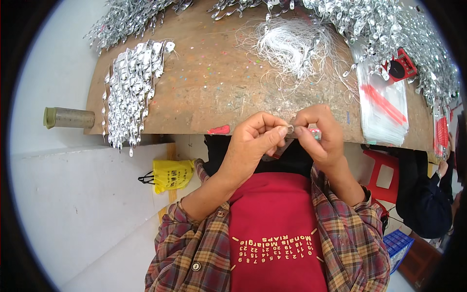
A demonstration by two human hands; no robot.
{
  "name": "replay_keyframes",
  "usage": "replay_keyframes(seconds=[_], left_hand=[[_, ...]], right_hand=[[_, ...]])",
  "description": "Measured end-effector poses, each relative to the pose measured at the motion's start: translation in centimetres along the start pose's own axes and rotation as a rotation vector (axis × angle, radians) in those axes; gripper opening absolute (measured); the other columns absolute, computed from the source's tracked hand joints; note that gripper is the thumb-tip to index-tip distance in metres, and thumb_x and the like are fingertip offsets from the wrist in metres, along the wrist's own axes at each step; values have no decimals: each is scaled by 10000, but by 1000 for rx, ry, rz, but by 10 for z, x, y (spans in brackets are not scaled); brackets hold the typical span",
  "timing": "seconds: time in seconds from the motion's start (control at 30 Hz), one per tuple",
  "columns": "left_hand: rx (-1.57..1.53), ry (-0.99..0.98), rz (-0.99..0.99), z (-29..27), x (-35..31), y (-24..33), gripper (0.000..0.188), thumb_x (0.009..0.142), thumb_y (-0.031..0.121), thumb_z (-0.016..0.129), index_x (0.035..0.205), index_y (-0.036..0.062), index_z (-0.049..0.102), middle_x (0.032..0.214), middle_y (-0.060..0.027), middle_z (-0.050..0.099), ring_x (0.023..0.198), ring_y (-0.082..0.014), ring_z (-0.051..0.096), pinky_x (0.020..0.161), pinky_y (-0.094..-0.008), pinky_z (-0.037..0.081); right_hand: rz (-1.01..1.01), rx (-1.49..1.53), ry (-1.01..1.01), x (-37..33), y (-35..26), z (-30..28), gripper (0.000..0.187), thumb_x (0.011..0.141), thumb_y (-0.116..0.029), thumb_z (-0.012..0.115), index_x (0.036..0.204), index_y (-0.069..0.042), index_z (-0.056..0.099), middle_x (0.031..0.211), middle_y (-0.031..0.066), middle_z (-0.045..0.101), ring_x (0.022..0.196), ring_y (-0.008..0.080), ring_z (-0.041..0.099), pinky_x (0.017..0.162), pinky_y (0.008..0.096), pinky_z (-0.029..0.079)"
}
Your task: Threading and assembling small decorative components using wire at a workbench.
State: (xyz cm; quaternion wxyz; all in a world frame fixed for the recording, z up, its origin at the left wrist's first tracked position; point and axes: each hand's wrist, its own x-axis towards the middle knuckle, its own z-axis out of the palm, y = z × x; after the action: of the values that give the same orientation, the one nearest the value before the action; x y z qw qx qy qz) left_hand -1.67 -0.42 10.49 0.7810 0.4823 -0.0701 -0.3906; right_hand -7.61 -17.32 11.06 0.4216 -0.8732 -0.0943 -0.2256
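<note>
Close together at the near edge of the worktable, both hands are closed in a pinch. My left hand and my right hand meet at a small pale loop, perhaps of thread; its exact kind is too small to tell. Beyond them lies a loose tangle of white thread. To the left, a bundle of twisted silver strips hangs partly over the table's edge. A stack of clear plastic bags with a red band is at the right.
More shiny silver strips heap along the far side, beside a red round-faced device. A metal cylinder juts out at left. Below are a yellow bag, a red stool and a blue crate. Another person sits at right.
</note>
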Motion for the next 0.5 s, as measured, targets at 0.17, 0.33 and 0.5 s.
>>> replay_keyframes(seconds=[0.17, 0.33, 0.5], left_hand=[[151, -6, 39, -5, 0, 1, 156, 838, 113, 607, 960, 16, 594, 698, 35, 537, 554, -22, 418, 504, -153, 324], [178, -29, -1, -3, 2, 3, 175, 858, 183, 598, 938, 27, 595, 676, 59, 524, 539, -14, 389, 480, -156, 303], [35, -55, -66, -5, 2, 3, 131, 854, 126, 582, 925, 16, 588, 713, 29, 554, 518, -16, 384, 477, -159, 303]], right_hand=[[268, 397, 32, -1, 2, -4, 51, 793, -32, 551, 835, -16, 527, 842, 76, 548, 655, 115, 496, 675, 251, 381], [552, 965, 19, 8, -11, -3, 64, 875, -105, 481, 873, -41, 474, 821, 94, 536, 526, 57, 446, 492, 162, 377], [591, 1251, 18, 9, -3, 13, 60, 911, -117, 438, 922, -59, 427, 734, 55, 496, 473, 53, 396, 420, 160, 334]])
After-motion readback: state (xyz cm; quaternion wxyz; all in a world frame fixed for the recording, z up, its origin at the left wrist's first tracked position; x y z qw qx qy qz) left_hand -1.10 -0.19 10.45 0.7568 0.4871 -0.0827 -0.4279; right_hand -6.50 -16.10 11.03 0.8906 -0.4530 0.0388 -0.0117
